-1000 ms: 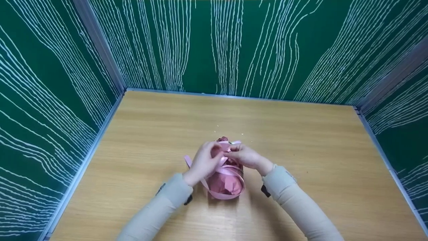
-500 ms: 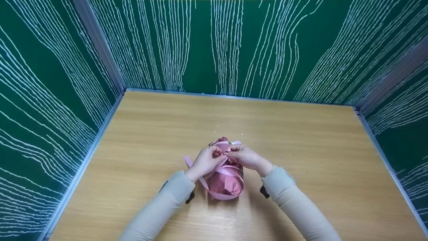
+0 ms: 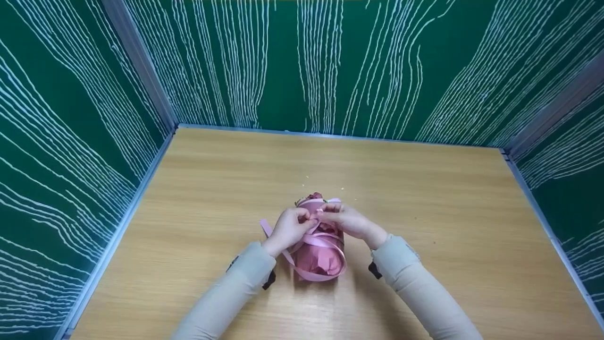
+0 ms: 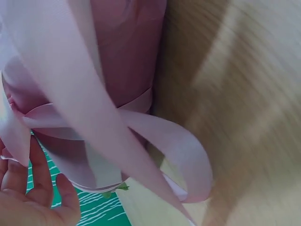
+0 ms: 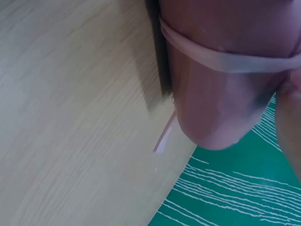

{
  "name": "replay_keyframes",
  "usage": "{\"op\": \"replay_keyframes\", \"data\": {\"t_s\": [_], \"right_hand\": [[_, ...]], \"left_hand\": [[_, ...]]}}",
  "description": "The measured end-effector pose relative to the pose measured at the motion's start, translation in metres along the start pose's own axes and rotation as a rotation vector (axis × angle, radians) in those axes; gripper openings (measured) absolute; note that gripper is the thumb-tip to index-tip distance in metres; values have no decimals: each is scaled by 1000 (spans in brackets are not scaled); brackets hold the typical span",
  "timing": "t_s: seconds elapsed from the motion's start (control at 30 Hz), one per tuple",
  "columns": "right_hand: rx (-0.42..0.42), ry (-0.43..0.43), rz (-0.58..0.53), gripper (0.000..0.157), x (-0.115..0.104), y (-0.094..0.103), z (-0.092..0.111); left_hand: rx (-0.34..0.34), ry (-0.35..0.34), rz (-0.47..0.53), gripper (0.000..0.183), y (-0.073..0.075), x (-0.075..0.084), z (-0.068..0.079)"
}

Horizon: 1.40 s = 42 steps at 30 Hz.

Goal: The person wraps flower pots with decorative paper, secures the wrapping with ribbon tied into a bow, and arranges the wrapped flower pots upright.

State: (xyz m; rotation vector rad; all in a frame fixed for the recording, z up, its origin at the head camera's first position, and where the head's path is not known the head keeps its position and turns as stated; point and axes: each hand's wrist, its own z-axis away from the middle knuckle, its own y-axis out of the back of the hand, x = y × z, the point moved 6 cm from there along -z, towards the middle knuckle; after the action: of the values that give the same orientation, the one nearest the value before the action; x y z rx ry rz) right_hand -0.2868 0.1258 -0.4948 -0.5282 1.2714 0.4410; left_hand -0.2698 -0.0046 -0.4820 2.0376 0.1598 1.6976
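Observation:
A small bouquet wrapped in pink paper [image 3: 321,259] lies on the wooden table, its reddish flower tip [image 3: 315,195] pointing away from me. Pink satin ribbon [image 4: 101,113] circles its middle, and a long loop and tail of it hang over the near end and left side. Above the wrap my left hand [image 3: 290,230] pinches the ribbon between thumb and fingers. Close against it, my right hand [image 3: 353,222] pinches ribbon at the same spot, largely hiding the crossing. The right wrist view shows the ribbon band [image 5: 230,61] snug round the wrapper.
The wooden table [image 3: 226,179] is bounded by green panels [image 3: 283,71] with wavy white lines at the back and sides. Several tiny white scraps lie beyond the bouquet. A ribbon end [image 3: 265,226] sticks out left of it.
The left hand has shifted slightly to the right and its fingers have drawn in closer together. The right fingers have moved a little at the ribbon; the bouquet stays in place.

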Motion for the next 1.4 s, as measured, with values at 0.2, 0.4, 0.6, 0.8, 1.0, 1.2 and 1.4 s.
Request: {"op": "replay_keyframes", "data": {"t_s": [0.2, 0.4, 0.6, 0.8, 1.0, 1.2, 1.4], "right_hand": [[136, -14, 147, 21, -3, 21, -1], [141, -34, 568, 18, -6, 23, -6], [-22, -100, 593, 15, -9, 8, -4], [-51, -126, 684, 18, -11, -1, -2], [-32, -135, 688, 18, -9, -4, -2], [-65, -128, 618, 24, -7, -8, -2], [-126, -69, 555, 28, -6, -13, -4]], "left_hand": [[9, -7, 19, 21, -1, 0, 0], [28, -14, 63, 21, -3, 2, 1], [48, -31, 83, 20, -4, 3, 1], [43, -9, 87, 17, -6, 1, 1], [46, -2, 90, 16, -7, 0, 1], [46, -16, 86, 15, -8, 0, 0], [46, 3, 79, 16, -8, 1, 2]]}}
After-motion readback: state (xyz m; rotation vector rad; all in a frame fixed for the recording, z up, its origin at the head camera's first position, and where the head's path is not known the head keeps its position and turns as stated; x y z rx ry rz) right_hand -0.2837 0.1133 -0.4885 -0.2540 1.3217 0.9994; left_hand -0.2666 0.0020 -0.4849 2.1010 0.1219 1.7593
